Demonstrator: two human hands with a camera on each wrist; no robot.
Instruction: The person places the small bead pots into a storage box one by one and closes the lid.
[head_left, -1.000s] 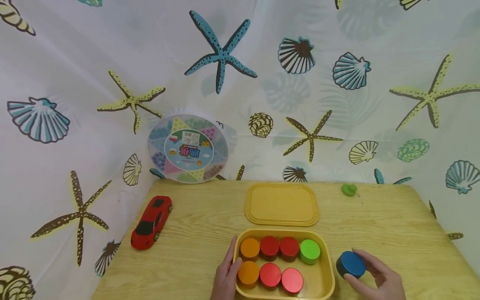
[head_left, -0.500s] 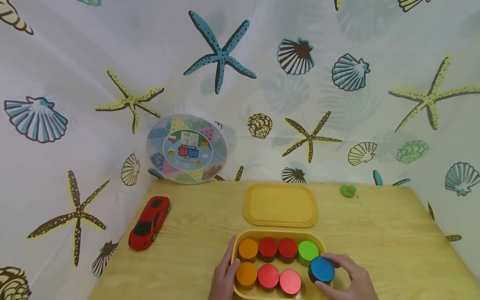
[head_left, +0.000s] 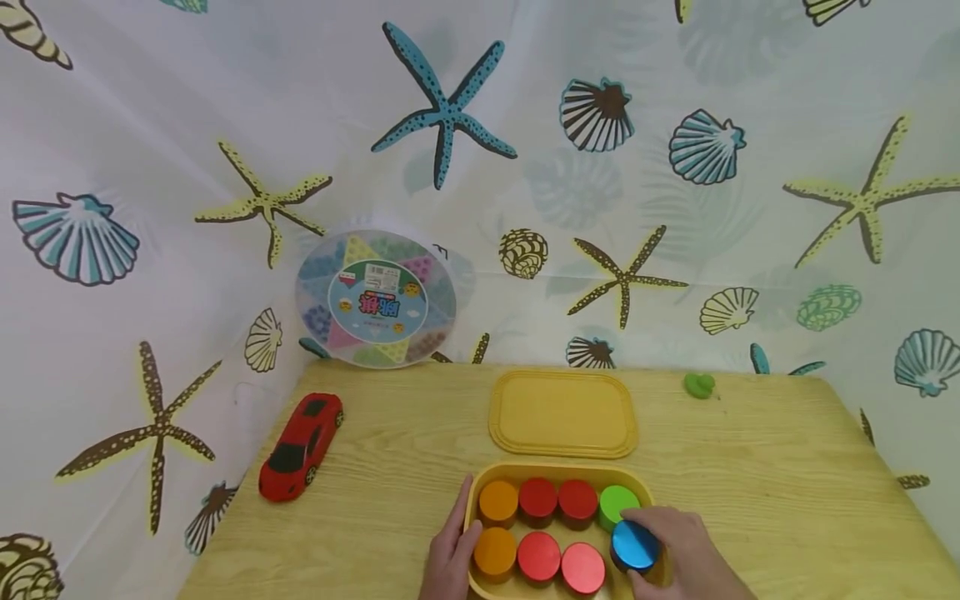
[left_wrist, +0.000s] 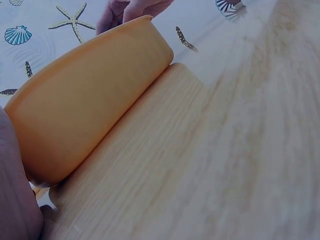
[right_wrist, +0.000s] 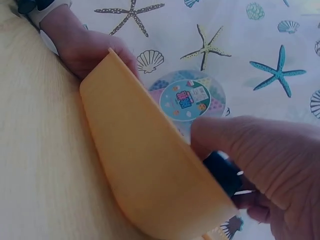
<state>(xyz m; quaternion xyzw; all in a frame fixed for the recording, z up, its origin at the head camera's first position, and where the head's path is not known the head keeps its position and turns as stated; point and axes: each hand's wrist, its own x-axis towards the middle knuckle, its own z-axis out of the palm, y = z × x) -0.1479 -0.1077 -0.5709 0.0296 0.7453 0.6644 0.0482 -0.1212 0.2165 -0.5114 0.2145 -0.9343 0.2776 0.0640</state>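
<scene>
In the head view, a yellow plastic box [head_left: 555, 468] stands at the table's near edge. Orange cylinders [head_left: 498, 503], red cylinders [head_left: 577, 500] and a green cylinder [head_left: 618, 502] are arranged in two rows inside it. My left hand [head_left: 447, 557] grips the box's left wall, thumb over the rim. Between thumb and fingers, my right hand [head_left: 686, 552] pinches a blue cylinder [head_left: 635, 545] inside the box's right end, in front of the green one. The right wrist view shows this dark blue cylinder [right_wrist: 223, 172] partly hidden behind the box wall; whether it touches the floor I cannot tell.
A flat yellow lid [head_left: 562, 412] lies just behind the box. At the left stands a red toy car [head_left: 302, 447], and a small green duck [head_left: 699, 385] sits at the back right. A round game board [head_left: 375, 298] leans against the patterned curtain.
My right hand has carried the blue cylinder leftward from beside the box, over the rim and into its right end. The left hand has stayed on the box.
</scene>
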